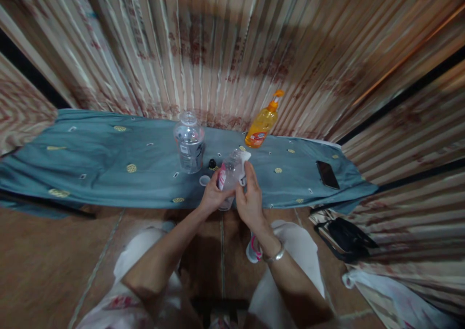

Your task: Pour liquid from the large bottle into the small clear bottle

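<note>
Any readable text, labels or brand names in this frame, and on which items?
No text can be read.
Orange bottle: red and blue label, too blurred.
Clear jar: small white label, too small.
Small bottle held by both the left hand and right hand: pink marking, illegible.
Phone: dark screen, nothing shown.
</note>
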Demonstrator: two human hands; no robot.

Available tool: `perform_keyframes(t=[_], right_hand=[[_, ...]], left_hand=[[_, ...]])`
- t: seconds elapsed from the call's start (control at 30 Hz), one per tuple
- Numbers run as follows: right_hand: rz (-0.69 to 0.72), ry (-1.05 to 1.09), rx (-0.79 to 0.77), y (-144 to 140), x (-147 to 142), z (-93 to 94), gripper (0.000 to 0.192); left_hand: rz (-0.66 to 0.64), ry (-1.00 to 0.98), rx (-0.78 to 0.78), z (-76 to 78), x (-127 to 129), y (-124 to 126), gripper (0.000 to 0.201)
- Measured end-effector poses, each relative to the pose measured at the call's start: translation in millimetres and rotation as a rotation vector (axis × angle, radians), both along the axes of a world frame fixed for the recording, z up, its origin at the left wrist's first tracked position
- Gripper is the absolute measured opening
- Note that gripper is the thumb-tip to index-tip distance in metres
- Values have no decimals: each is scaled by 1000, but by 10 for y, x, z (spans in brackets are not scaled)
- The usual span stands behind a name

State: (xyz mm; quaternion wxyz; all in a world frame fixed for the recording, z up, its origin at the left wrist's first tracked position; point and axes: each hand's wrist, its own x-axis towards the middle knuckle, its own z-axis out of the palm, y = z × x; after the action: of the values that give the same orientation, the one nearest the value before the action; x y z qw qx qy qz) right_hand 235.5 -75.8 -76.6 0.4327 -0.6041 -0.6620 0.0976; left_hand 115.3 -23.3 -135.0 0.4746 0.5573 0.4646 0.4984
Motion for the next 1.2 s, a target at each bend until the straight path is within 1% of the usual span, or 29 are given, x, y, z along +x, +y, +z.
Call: perform_keyframes(t=[0.07,0.2,0.27,0.37,0.43,0.57,0.67,0.77,0.87,0.93,1.0,1.03,1.1,1.2], right_hand=[[10,-143,53,-72,-24,-24,65],[67,-353,184,-150,-36,0,54],[136,-454,225,-138,-25,62,51],[243,-570,219,-36,9,218,48],[291,-607,187,75,35,352,47],[343,-652,55,302,62,641,43],[386,-768,-48,419,43,833,35],[404,-893,-170,507,11,965,30],[369,-960,-285,610,15,1035,31],[347,-942,-376,707,63,1056,32],[356,-813,-484,831,158,1055,29],[379,-682,-547,899,222,1043,26],[417,-227,-721,1029,366,991,24],[438,-15,-811,1136,565,842,28]], left_hand=[[-1,-2,0,-7,-15,22,83],[-22,-3,2,-27,-28,27,79],[-33,2,7,-38,-21,14,79],[-35,27,23,-40,-9,-12,78],[-31,57,32,-29,-10,-28,78],[-24,131,42,6,-37,-41,86],[-30,182,62,30,-58,-35,89],[-43,230,101,38,-60,-31,90],[-53,278,144,36,-49,-40,89],[-60,308,174,38,-42,-53,88],[-70,334,203,51,-39,-69,88],[-75,344,216,60,-39,-78,88],[-85,357,240,84,-44,-95,85],[-96,357,263,115,-60,-110,81]])
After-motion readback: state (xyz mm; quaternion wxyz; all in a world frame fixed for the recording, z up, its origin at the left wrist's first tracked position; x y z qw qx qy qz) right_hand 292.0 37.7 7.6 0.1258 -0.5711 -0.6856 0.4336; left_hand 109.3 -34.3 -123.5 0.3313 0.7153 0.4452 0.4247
